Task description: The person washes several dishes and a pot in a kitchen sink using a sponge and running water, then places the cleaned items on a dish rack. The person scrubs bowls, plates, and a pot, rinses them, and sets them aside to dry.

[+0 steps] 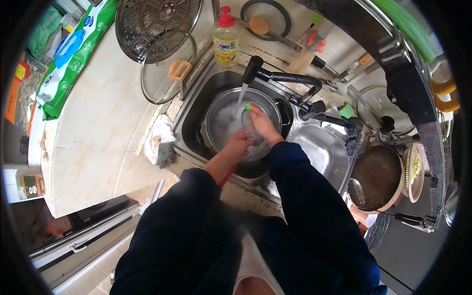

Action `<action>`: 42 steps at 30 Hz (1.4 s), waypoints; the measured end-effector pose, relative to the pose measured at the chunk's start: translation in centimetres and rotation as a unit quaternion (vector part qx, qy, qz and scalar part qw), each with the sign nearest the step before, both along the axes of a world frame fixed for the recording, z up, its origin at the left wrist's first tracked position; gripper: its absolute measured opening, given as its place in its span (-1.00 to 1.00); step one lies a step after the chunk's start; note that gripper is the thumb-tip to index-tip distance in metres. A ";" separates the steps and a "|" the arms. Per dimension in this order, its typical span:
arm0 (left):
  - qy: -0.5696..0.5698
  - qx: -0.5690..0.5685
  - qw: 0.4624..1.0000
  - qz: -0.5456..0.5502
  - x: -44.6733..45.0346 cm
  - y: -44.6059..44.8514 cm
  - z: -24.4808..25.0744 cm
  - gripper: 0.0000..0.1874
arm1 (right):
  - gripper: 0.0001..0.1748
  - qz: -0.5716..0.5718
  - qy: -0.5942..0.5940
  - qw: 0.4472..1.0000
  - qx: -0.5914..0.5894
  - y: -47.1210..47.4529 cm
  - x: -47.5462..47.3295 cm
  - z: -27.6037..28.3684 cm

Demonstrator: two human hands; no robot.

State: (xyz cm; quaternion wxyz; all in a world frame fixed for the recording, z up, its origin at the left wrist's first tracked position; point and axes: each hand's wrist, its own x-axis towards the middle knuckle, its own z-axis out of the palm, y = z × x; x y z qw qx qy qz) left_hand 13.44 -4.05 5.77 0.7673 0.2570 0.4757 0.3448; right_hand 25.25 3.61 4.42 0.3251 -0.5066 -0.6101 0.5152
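Note:
Over a metal pot [217,107] of cloudy, foamy water in the left sink basin, my left hand [238,144] grips a clear glass vessel [252,134] near its lower end. Around the vessel's upper side is my right hand [261,123], with a small piece of green sponge [248,106] showing at its fingertips. Water runs from the black faucet [253,70] into the pot, just left of the vessel. A red object, partly hidden, lies under my left wrist. The exact kind of glass vessel cannot be told.
A yellow dish soap bottle [225,44] stands behind the basin. Left of it are a glass lid [166,83] and a perforated steamer tray [158,22]. A crumpled white cloth [159,134] sits at the sink's left edge. To the right are the smaller basin [313,143] and a wok [378,177].

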 end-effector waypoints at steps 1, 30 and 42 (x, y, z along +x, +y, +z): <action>0.000 0.008 1.000 0.008 -0.3 0.5 -0.1 -0.68 | -0.56 0.060 -0.087 0.991 0.079 -0.2 -0.5 -0.3; -0.100 -0.082 0.963 0.237 -1.9 -0.1 -2.5 -0.89 | -0.50 -0.170 -0.126 0.977 0.040 -1.6 -0.4 -5.8; -0.119 -0.098 0.964 0.215 -0.8 -0.4 -1.8 -0.93 | -0.63 0.149 -0.254 0.898 0.327 -2.7 -1.8 -1.6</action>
